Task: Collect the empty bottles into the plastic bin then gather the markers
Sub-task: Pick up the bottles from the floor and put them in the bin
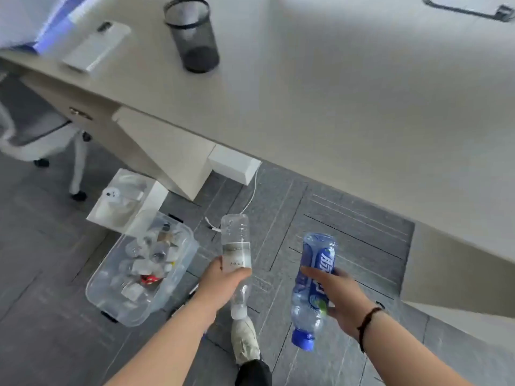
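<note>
A clear plastic bin [184, 263] sits on the grey floor at lower left, holding several empty bottles. My left hand [223, 285] grips a clear bottle [236, 240] with a white label, cap end down, just right of the bin. My right hand [342, 299] holds a blue-labelled bottle [315, 280] with a blue cap, also cap end down, farther right above the floor. No markers show in this view.
A pale desk [334, 107] spans the upper frame with a black mesh pen cup [192, 34] and a white phone [97, 45] on it. A white box [125, 199] stands behind the bin. An office chair [36, 129] is at left, my shoe [245, 341] below.
</note>
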The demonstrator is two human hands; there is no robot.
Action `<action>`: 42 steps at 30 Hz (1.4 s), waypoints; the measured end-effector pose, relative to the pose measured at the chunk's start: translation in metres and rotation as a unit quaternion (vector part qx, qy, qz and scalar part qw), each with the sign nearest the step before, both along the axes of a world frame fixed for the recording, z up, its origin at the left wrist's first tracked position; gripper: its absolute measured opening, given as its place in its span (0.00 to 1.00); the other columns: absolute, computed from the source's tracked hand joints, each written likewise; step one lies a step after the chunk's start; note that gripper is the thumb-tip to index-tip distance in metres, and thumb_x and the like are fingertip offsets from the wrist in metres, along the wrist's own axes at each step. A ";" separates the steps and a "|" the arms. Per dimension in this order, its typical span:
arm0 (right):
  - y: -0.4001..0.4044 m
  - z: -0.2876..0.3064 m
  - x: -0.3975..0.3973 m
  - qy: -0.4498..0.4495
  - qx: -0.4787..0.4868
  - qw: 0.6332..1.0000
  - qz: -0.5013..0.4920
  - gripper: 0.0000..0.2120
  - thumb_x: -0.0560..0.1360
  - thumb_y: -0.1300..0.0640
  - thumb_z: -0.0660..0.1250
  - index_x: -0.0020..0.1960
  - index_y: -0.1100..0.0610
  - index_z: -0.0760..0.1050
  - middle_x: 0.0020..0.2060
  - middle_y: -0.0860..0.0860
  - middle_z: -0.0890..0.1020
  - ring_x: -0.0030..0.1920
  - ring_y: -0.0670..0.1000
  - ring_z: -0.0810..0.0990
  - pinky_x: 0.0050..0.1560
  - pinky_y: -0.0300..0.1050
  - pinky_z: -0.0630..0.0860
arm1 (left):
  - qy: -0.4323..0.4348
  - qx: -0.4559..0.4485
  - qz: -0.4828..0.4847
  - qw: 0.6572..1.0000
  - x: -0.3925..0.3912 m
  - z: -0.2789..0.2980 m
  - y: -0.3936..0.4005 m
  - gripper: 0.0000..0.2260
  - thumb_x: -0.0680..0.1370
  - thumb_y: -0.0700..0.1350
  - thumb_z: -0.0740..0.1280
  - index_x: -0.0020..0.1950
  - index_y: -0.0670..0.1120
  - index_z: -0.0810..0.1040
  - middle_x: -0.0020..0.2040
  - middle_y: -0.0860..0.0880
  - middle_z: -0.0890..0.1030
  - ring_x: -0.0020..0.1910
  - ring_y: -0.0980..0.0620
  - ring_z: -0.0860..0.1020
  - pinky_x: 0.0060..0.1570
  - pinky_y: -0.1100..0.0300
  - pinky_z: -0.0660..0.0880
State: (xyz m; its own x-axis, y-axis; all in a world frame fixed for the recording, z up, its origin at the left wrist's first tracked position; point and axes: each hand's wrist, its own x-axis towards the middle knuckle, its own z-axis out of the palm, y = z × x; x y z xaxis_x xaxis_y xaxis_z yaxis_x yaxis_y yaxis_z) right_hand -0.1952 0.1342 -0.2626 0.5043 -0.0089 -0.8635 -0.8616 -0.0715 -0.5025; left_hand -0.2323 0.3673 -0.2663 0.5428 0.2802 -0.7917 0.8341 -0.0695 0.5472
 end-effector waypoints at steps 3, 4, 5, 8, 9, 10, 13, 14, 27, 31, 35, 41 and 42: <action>0.088 0.009 0.016 0.007 0.009 0.997 0.083 0.12 0.72 0.60 0.76 0.53 0.57 0.80 0.38 0.54 0.89 0.37 0.54 0.87 0.47 0.52 0.83 | -0.012 -0.013 0.090 0.996 -0.024 0.008 0.066 0.12 0.73 0.45 0.75 0.55 0.49 0.80 0.49 0.48 0.85 0.48 0.50 0.83 0.46 0.56 0.77; 0.118 0.011 0.019 0.007 0.012 0.994 0.111 0.14 0.71 0.59 0.77 0.55 0.56 0.80 0.40 0.54 0.89 0.40 0.55 0.87 0.51 0.54 0.82 | -0.014 -0.017 0.119 0.993 -0.034 0.013 0.089 0.11 0.73 0.44 0.74 0.54 0.49 0.79 0.49 0.47 0.85 0.47 0.50 0.82 0.45 0.57 0.76; 0.145 0.014 0.021 0.008 0.015 0.991 0.136 0.15 0.70 0.58 0.77 0.55 0.56 0.80 0.41 0.54 0.89 0.43 0.56 0.87 0.54 0.55 0.81 | -0.013 -0.016 0.141 0.990 -0.044 0.017 0.109 0.11 0.73 0.44 0.74 0.53 0.49 0.79 0.49 0.46 0.84 0.46 0.50 0.82 0.44 0.57 0.76; 0.223 0.018 0.025 0.015 0.022 0.976 0.215 0.16 0.70 0.57 0.78 0.55 0.55 0.79 0.44 0.55 0.88 0.47 0.58 0.87 0.60 0.59 0.81 | -0.014 0.002 0.216 0.976 -0.073 0.024 0.167 0.11 0.70 0.46 0.75 0.50 0.51 0.78 0.48 0.46 0.84 0.47 0.47 0.83 0.53 0.49 0.79; 0.250 0.018 0.024 0.016 0.027 0.970 0.241 0.15 0.70 0.57 0.78 0.54 0.54 0.78 0.45 0.55 0.88 0.47 0.58 0.87 0.61 0.60 0.80 | -0.009 0.010 0.247 0.969 -0.086 0.023 0.184 0.12 0.69 0.47 0.76 0.49 0.52 0.77 0.48 0.46 0.84 0.48 0.46 0.83 0.55 0.47 0.79; 0.271 0.016 0.022 0.014 0.034 0.963 0.267 0.16 0.70 0.57 0.78 0.54 0.54 0.78 0.46 0.55 0.88 0.47 0.58 0.87 0.62 0.60 0.80 | -0.008 0.012 0.277 0.961 -0.096 0.023 0.198 0.12 0.70 0.47 0.76 0.49 0.53 0.76 0.48 0.47 0.84 0.49 0.46 0.82 0.57 0.46 0.79; 0.320 0.004 0.012 0.022 0.041 0.942 0.332 0.15 0.70 0.58 0.78 0.55 0.54 0.78 0.43 0.53 0.89 0.43 0.55 0.87 0.52 0.55 0.84 | -0.005 0.002 0.355 0.935 -0.124 0.016 0.221 0.15 0.70 0.46 0.76 0.54 0.50 0.77 0.49 0.46 0.83 0.49 0.45 0.82 0.54 0.48 0.78; 0.330 -0.002 0.009 0.026 0.042 0.938 0.344 0.14 0.71 0.58 0.77 0.54 0.54 0.78 0.40 0.53 0.89 0.39 0.53 0.87 0.45 0.50 0.84 | -0.003 0.000 0.376 0.927 -0.132 0.014 0.224 0.17 0.70 0.47 0.77 0.55 0.48 0.77 0.48 0.46 0.83 0.48 0.45 0.82 0.50 0.50 0.78; 0.420 -0.040 -0.049 0.050 -0.033 0.829 0.555 0.18 0.67 0.51 0.79 0.54 0.55 0.80 0.49 0.56 0.88 0.54 0.59 0.86 0.59 0.55 0.79 | -0.005 -0.034 0.575 0.817 -0.215 -0.020 0.205 0.12 0.73 0.44 0.75 0.55 0.46 0.79 0.44 0.43 0.84 0.37 0.47 0.80 0.35 0.57 0.73; 0.487 -0.047 -0.065 -0.003 -0.017 0.806 0.591 0.30 0.67 0.43 0.79 0.64 0.55 0.77 0.56 0.53 0.86 0.58 0.57 0.83 0.62 0.58 0.78 | -0.013 -0.044 0.613 0.789 -0.238 -0.026 0.204 0.11 0.74 0.44 0.75 0.54 0.47 0.79 0.49 0.42 0.85 0.48 0.43 0.83 0.42 0.54 0.74; 0.520 -0.059 -0.069 -0.048 -0.040 0.797 0.601 0.42 0.73 0.41 0.72 0.78 0.59 0.61 0.49 0.52 0.77 0.44 0.50 0.76 0.57 0.51 0.74 | -0.011 -0.042 0.634 0.772 -0.252 -0.031 0.207 0.10 0.74 0.44 0.74 0.54 0.47 0.79 0.50 0.40 0.85 0.49 0.43 0.83 0.40 0.55 0.73; 0.492 -0.080 -0.064 -0.047 -0.079 0.788 0.609 0.40 0.73 0.41 0.71 0.79 0.57 0.62 0.68 0.53 0.76 0.56 0.53 0.76 0.58 0.51 0.76 | -0.009 -0.055 0.626 0.778 -0.249 -0.040 0.220 0.10 0.74 0.44 0.75 0.53 0.47 0.79 0.50 0.41 0.86 0.50 0.43 0.84 0.40 0.55 0.72; 0.486 -0.082 -0.062 -0.038 -0.084 0.792 0.603 0.39 0.74 0.43 0.71 0.79 0.56 0.61 0.71 0.53 0.73 0.62 0.54 0.75 0.62 0.53 0.75 | -0.009 -0.057 0.621 0.782 -0.246 -0.042 0.222 0.10 0.73 0.44 0.75 0.53 0.47 0.80 0.50 0.41 0.86 0.49 0.43 0.84 0.41 0.54 0.73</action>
